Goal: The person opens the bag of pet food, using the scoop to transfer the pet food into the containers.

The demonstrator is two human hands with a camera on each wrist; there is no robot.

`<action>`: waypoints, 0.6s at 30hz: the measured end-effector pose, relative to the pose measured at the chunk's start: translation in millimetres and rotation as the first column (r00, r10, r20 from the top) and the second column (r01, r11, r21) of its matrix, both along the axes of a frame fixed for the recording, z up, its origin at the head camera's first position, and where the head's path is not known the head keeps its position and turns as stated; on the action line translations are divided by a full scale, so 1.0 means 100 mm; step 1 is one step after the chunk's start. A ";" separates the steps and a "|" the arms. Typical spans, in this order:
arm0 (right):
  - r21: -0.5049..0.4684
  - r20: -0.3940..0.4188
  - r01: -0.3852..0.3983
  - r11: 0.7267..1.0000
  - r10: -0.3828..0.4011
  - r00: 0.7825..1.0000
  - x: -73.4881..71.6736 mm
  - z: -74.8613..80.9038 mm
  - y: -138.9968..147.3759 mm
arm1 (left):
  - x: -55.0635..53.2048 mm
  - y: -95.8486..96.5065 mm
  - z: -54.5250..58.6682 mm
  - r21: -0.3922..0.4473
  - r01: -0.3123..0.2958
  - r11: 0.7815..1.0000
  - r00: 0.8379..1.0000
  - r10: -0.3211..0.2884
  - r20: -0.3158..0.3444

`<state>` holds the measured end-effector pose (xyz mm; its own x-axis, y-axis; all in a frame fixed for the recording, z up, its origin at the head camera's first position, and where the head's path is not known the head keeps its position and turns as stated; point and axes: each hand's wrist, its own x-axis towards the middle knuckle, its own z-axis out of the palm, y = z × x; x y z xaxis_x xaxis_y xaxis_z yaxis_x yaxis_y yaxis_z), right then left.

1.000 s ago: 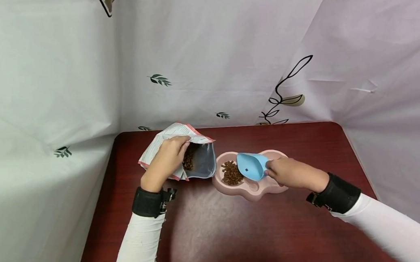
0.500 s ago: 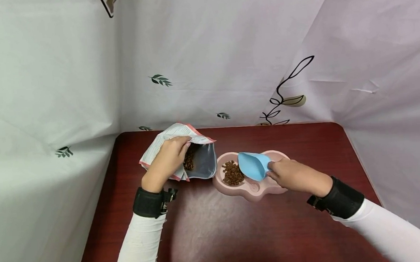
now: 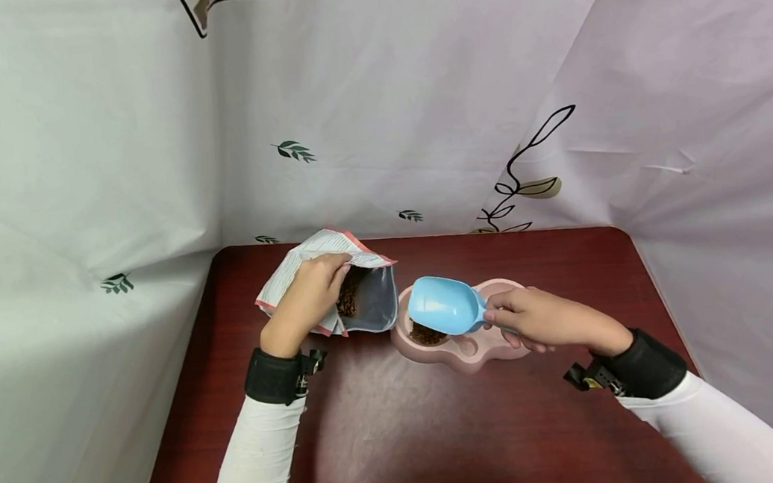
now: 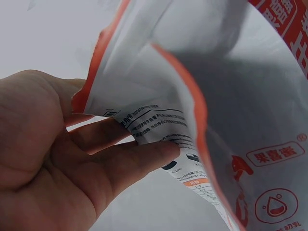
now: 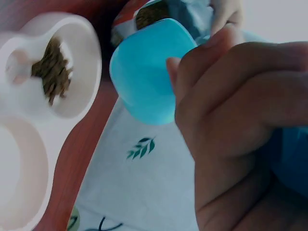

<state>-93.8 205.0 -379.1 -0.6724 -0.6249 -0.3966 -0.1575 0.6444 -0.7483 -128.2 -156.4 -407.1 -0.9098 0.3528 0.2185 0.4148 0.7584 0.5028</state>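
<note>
My left hand (image 3: 309, 295) pinches the rim of a white pet food bag (image 3: 322, 244) with red edging, holding its mouth open toward the right. Brown kibble (image 3: 347, 303) shows inside. In the left wrist view, the thumb and fingers (image 4: 139, 161) lie on either side of the bag wall (image 4: 168, 101). My right hand (image 3: 540, 319) grips the handle of a light blue scoop (image 3: 443, 305), its hollow facing up with no kibble in it. The scoop is over the left bowl of a pink double pet bowl (image 3: 458, 361), partly covering the kibble pile (image 3: 427, 334) there.
All of this stands on a dark red table (image 3: 399, 428). White cloth (image 3: 390, 106) with leaf prints hangs behind and at both sides. The bag lies close to the left end of the double bowl, whose right compartment (image 5: 14, 168) shows pale and bare.
My right hand has turned the scoop from tipped to level and moved it left over the kibble pile. A piece seen in it earlier is gone. My left hand stays on the bag.
</note>
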 end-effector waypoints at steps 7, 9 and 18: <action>-0.178 0.164 0.007 0.984 0.022 0.986 -0.05 0.07 -0.13 | 0.01 0.01 -0.02 0.008 0.000 1.000 1.000 0.001 -0.017; -0.180 0.192 0.017 0.984 0.018 0.981 -0.07 0.07 -0.18 | 0.01 0.01 -0.03 0.004 0.000 1.000 1.000 0.000 -0.019; -0.081 0.132 -0.011 0.997 0.022 0.991 -0.20 0.00 -0.46 | 0.03 0.03 -0.01 -0.003 -0.007 1.000 1.000 0.007 0.013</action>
